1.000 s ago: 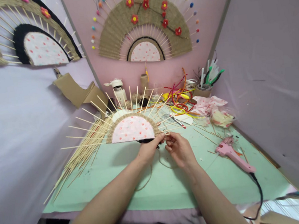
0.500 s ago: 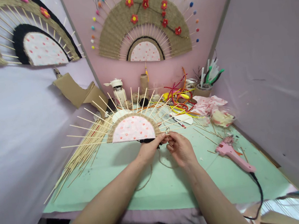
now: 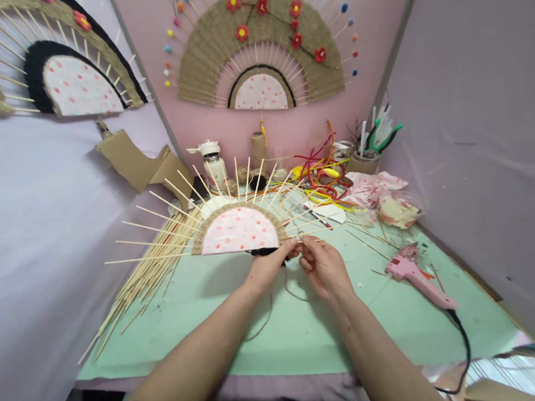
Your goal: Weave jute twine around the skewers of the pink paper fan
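Note:
A half-round fan (image 3: 238, 229) with a pink spotted centre, a woven twine rim and thin sticks spreading outward is held up above the table. My left hand (image 3: 272, 264) grips its lower right corner, thumb on top. Right beside it, my right hand (image 3: 324, 264) pinches at the lowest right-hand stick, where twine seems to run; the fingertips hide the exact hold. A loop of loose twine (image 3: 293, 289) hangs below both hands toward the table. Something black (image 3: 262, 252) shows under the fan's lower edge, partly covered by my left hand.
Loose bamboo sticks (image 3: 151, 268) lie at the left. A pink glue gun (image 3: 418, 276) with a black cord rests at the right. Behind are a white bottle (image 3: 214, 165), coloured pipe cleaners (image 3: 325, 166) and spotted cloth (image 3: 376, 185). A finished fan (image 3: 254, 47) hangs on the back wall.
The left-hand sticks of the fan have shifted slightly outward and up, as the fan tilts a little. Both hands keep nearly the same place and hold.

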Demonstrator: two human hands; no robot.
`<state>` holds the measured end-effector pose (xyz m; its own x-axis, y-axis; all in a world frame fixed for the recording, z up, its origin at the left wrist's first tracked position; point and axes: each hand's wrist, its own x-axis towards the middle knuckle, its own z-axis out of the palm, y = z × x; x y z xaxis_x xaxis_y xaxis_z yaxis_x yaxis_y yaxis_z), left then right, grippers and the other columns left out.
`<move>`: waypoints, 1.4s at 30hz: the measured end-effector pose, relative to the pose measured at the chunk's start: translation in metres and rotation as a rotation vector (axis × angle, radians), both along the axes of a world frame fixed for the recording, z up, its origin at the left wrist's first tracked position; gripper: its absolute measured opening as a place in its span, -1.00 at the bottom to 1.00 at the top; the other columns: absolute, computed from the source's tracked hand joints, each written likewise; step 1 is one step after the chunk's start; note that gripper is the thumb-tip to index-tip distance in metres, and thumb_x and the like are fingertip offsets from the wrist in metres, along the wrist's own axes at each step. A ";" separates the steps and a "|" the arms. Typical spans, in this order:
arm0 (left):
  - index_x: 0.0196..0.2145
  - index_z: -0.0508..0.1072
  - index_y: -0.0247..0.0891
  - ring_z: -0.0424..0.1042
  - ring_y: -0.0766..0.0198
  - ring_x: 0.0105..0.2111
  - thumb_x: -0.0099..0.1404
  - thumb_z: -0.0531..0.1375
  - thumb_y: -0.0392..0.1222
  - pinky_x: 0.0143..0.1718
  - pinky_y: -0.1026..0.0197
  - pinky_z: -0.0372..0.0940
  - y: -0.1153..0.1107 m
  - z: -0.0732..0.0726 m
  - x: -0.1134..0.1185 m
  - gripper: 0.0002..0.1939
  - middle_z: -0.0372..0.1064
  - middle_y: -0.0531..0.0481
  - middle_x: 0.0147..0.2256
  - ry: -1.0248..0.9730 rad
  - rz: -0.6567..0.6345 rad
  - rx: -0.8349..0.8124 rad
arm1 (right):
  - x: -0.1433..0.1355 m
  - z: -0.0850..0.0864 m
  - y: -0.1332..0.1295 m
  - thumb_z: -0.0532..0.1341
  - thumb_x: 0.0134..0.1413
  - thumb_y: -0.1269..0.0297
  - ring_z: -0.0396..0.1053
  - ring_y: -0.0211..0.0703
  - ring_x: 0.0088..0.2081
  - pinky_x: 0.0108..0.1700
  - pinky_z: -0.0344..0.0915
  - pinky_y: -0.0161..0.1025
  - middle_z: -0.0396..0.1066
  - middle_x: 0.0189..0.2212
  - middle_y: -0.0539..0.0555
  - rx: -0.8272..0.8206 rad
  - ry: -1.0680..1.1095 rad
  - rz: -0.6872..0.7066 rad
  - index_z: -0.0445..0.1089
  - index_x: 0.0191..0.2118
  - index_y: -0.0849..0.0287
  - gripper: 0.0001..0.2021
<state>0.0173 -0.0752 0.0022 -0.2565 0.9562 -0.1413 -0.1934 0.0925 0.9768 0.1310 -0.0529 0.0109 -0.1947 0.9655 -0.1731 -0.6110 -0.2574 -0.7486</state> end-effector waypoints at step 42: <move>-0.48 0.54 -0.29 0.42 0.24 -0.38 0.01 0.35 0.05 -0.22 0.17 0.31 -0.001 0.012 -0.007 -0.69 0.48 -0.08 -0.44 0.033 -0.039 0.119 | 0.000 0.001 -0.003 0.44 -0.34 0.28 0.09 -0.38 -0.57 -0.57 0.01 -0.36 0.25 -0.64 -0.09 0.062 -0.023 -0.009 0.43 -0.56 0.21 -0.80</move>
<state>0.0104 -0.0762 0.0147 -0.2216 0.9750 -0.0183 -0.1595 -0.0177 0.9870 0.1314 -0.0559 0.0120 -0.1828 0.9761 -0.1174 -0.5958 -0.2049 -0.7766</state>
